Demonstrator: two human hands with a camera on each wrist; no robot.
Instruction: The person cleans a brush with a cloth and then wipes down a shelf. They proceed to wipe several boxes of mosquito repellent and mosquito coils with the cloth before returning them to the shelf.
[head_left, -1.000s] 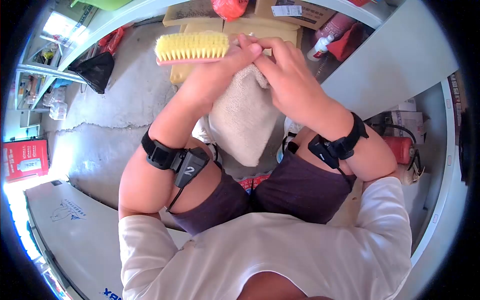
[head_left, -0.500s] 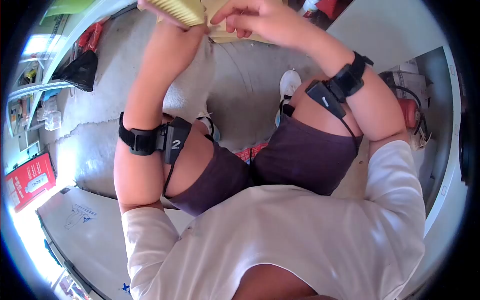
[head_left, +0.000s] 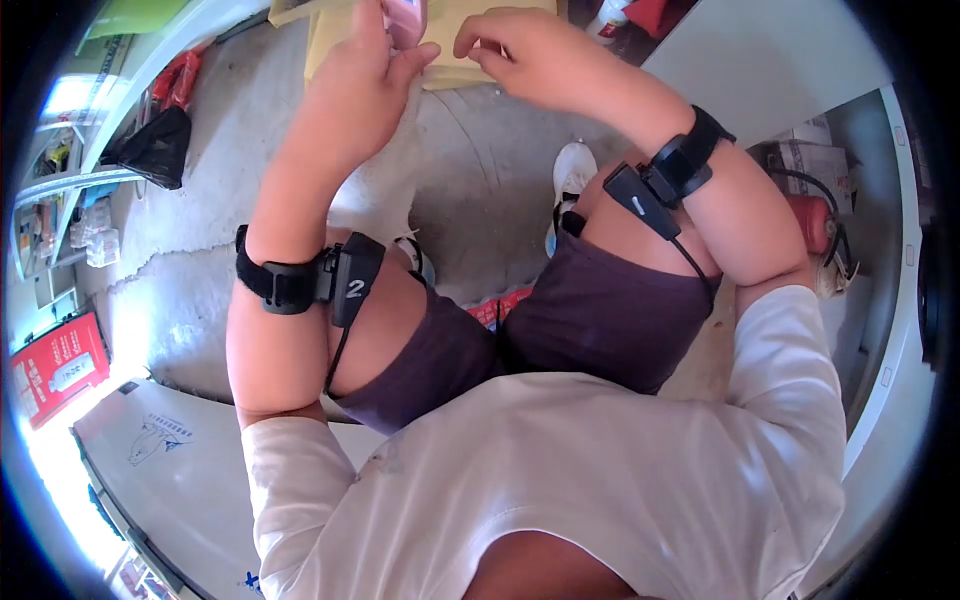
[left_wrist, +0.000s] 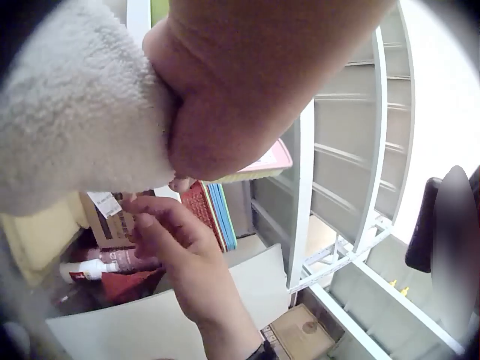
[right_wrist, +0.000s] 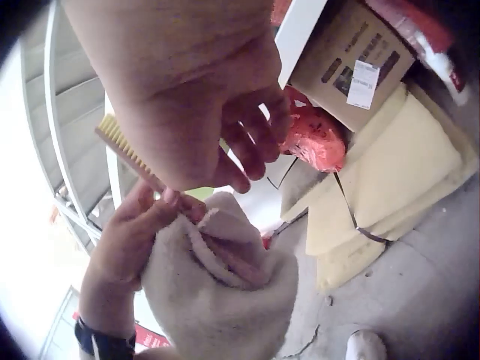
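In the head view my left hand (head_left: 350,100) is raised at the top, gripping a pink-backed scrubbing brush (head_left: 405,20). The right wrist view shows its yellow bristles beyond the fingers of that hand. An off-white fluffy cloth (right_wrist: 217,307) hangs from the same hand, its upper edge folded open. Part of this fabric fills the upper left of the left wrist view. My right hand (head_left: 530,55) hovers to the right, apart from the brush, with fingers loosely bent and nothing between them.
Yellow foam sheets (right_wrist: 397,165) lie on the concrete floor ahead, near a cardboard box (right_wrist: 349,64) and a red plastic bag (right_wrist: 315,139). A white panel (head_left: 780,60) stands at the right. Shelving with a black bag (head_left: 155,150) lines the left.
Both hands have moved forward and apart; they were together at the top of the cloth. The brush has gone up toward the view's edge and turned, its pink back now showing.
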